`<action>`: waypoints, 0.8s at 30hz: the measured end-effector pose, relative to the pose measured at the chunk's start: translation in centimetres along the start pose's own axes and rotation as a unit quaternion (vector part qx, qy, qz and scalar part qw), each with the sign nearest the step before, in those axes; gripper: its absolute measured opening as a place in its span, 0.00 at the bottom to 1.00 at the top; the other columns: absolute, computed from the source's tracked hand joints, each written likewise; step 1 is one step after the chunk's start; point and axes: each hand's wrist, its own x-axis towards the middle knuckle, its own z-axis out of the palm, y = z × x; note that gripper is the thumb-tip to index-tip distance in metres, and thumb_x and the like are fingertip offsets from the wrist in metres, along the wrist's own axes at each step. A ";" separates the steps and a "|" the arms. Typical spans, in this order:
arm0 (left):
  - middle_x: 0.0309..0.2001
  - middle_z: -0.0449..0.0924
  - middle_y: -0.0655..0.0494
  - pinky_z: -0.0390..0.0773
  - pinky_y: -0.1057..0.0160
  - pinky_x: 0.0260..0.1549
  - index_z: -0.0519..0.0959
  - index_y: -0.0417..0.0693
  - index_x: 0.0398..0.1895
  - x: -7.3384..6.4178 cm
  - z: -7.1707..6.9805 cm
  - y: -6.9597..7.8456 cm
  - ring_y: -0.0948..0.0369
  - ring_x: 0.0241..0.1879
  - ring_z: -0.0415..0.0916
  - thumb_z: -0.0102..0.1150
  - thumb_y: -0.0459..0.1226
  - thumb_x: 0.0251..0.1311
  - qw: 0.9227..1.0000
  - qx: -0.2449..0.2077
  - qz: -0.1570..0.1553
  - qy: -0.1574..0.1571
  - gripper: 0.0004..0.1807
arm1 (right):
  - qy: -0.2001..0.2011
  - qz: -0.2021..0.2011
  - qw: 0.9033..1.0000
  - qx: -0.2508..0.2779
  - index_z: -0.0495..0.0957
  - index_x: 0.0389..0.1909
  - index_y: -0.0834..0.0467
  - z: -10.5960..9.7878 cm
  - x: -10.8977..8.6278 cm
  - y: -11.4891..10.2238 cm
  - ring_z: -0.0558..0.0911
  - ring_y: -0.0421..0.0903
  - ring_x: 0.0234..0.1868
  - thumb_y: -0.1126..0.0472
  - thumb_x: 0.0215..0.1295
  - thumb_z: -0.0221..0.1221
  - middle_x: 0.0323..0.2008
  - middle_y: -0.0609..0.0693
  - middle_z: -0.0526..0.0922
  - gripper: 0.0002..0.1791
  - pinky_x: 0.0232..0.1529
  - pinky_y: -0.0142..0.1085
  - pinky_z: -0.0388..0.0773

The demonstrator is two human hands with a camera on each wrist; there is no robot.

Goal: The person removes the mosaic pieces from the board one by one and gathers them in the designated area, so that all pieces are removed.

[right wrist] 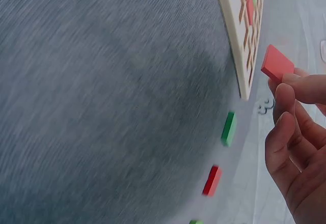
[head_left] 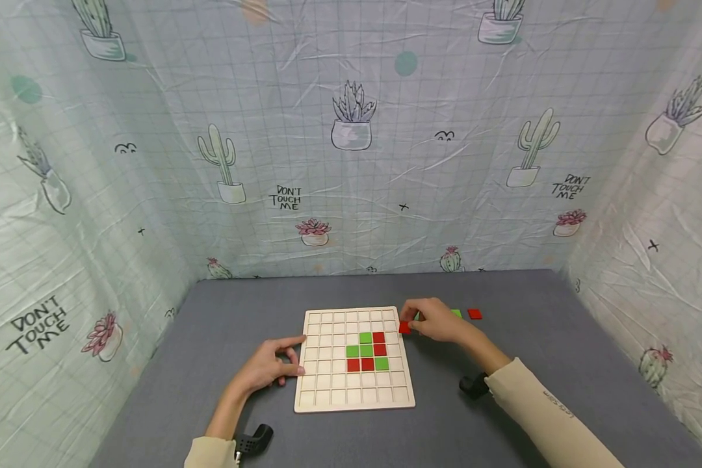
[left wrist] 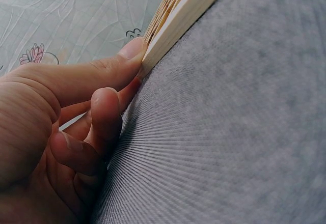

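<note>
A pale wooden grid board (head_left: 322, 382) lies on the grey tabletop, with several red and green square tiles (head_left: 366, 351) in its cells right of centre. At its left edge, my left hand (head_left: 269, 364) touches the rim with thumb and index fingertips set apart; the left wrist view shows the thumb (left wrist: 133, 50) against the board's edge and other fingers curled loosely. Between thumb and fingers my right hand (head_left: 435, 318) pinches a red tile (right wrist: 277, 62), held above the table close to the board's upper right edge.
Beyond the right hand lie a loose red tile (head_left: 474, 314) and a green tile (head_left: 456, 313), partly hidden in the head view. Another green tile (right wrist: 229, 129) shows near the board's corner in the right wrist view. A cactus-print sheet (head_left: 351, 195) surrounds the table.
</note>
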 end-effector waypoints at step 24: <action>0.33 0.81 0.49 0.77 0.62 0.16 0.70 0.39 0.75 0.0 0.0 0.0 0.62 0.16 0.70 0.76 0.35 0.56 1.000 -0.015 0.003 -0.003 0.42 | 0.011 0.029 0.999 -0.027 0.83 0.41 0.57 -0.5 -1.8 3.3 0.78 0.35 0.25 0.71 0.67 0.62 0.36 0.50 0.86 0.07 0.29 0.31 0.78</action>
